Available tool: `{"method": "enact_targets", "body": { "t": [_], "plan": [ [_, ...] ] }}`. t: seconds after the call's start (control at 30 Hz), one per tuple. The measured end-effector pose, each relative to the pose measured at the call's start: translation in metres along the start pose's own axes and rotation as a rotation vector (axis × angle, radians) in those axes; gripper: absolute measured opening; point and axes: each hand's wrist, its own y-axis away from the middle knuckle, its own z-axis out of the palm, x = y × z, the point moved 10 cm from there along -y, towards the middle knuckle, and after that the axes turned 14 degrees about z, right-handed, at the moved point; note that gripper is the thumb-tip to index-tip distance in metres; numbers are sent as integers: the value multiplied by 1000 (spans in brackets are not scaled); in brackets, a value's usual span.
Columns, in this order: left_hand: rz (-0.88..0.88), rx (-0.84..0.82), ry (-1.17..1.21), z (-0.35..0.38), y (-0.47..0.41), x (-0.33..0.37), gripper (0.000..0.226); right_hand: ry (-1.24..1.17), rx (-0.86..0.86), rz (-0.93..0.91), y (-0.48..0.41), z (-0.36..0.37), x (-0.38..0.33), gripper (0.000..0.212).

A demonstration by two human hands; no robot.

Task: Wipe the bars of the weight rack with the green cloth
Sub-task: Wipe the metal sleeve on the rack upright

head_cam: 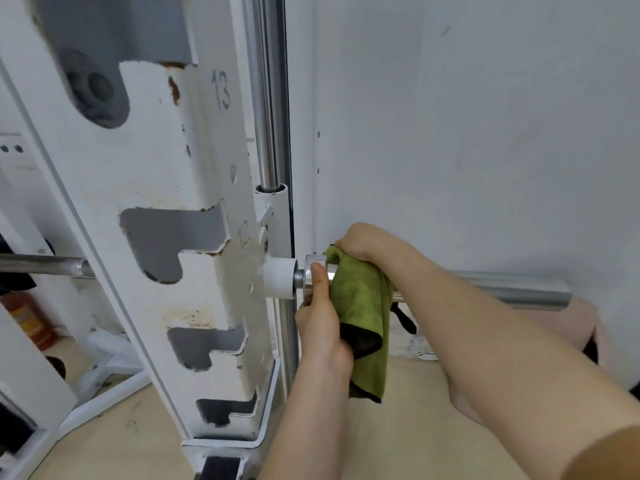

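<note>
Step in hand: wiping the horizontal bar (519, 289) where it leaves the rack (194, 278).

Cloth (363, 306): draped over the bar just beside the collar (314, 263), with its lower half hanging toward the floor.

Right hand (363, 242): on top of the bar, fingers curled over the cloth and clamping it to the metal.

Left hand (322, 327): below the bar, fingers closed on the hanging part of the cloth, thumb (318, 278) pressed against the collar.

Assessment: only the inner end is covered. The outer length of the bar is bare and appears unwiped.

Recommendation:
- Wrap the cloth fully round the bar so the underside is reached.
- Keep the right-hand grip firm and draw outward in one even stroke to the free end.
- Twist the cloth at the collar edge, where grime is likely to lodge.
- Keep the loose tail gathered so it does not catch on the rack.
- The upright rod (265, 133) looks due afterwards.
</note>
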Motion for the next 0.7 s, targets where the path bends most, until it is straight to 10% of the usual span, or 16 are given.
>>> {"method": "enact_targets", "body": {
  "t": [0.2,0.4,0.57,0.7],
  "plan": [
    [-39,-120,80,-8,-1,0,44,-203,-17,-97,7,6,2,33],
    [52,72,-132,-16,9,22,28,-95,476,-187,61,-6,13,47],
    [130,6,-279,-22,17,30,14,-158,502,172,45,-38,131,44],
    [363,-240,-775,-18,60,27,62,-133,414,237,34,-33,135,34]
  ]
}}
